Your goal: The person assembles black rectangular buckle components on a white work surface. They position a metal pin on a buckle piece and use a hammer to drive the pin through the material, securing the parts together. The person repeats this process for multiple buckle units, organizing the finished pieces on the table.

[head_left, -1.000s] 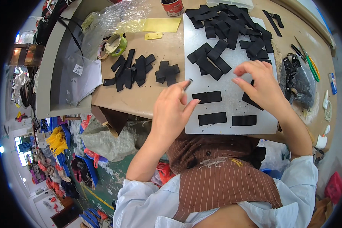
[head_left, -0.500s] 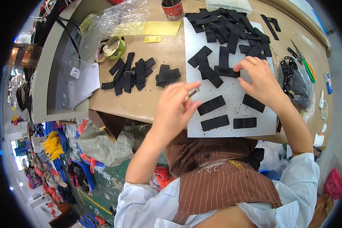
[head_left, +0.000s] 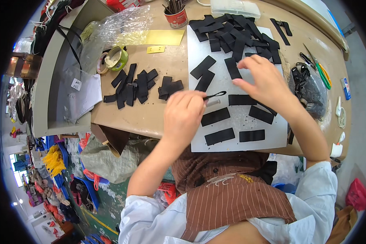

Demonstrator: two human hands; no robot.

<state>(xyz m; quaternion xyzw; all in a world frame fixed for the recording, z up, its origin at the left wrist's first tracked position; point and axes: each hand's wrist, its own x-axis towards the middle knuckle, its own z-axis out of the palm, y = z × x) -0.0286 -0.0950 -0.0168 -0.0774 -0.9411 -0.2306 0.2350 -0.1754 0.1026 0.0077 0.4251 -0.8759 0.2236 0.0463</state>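
My left hand (head_left: 184, 115) is closed over the left edge of a white board (head_left: 209, 144). From its fingers stick out a black elastic strip bent into a narrow loop (head_left: 219, 94) and a short metal tube-shaped tool (head_left: 213, 102). Thumb and fingers of my right hand (head_left: 266, 83) are apart above the board, with nothing seen between them. Just left of its fingertips lies a black strip (head_left: 232, 68). Closer to me several black strips are spread out, among them one strip (head_left: 242, 100) beneath the right wrist area and another (head_left: 219, 136) near the front edge.
A heap of black strips (head_left: 238, 34) covers the board's far end. Smaller piles (head_left: 140, 85) lie left on the brown table. Around them are tape rolls (head_left: 116, 57), a red tin (head_left: 175, 18), scissors (head_left: 323, 72) and a plastic bag of black parts (head_left: 309, 89).
A looped black strip now shows in my left hand beside the metal tool. My right hand has let go of the strip it touched, and strips mid-board lie differently. The view has shifted slightly.
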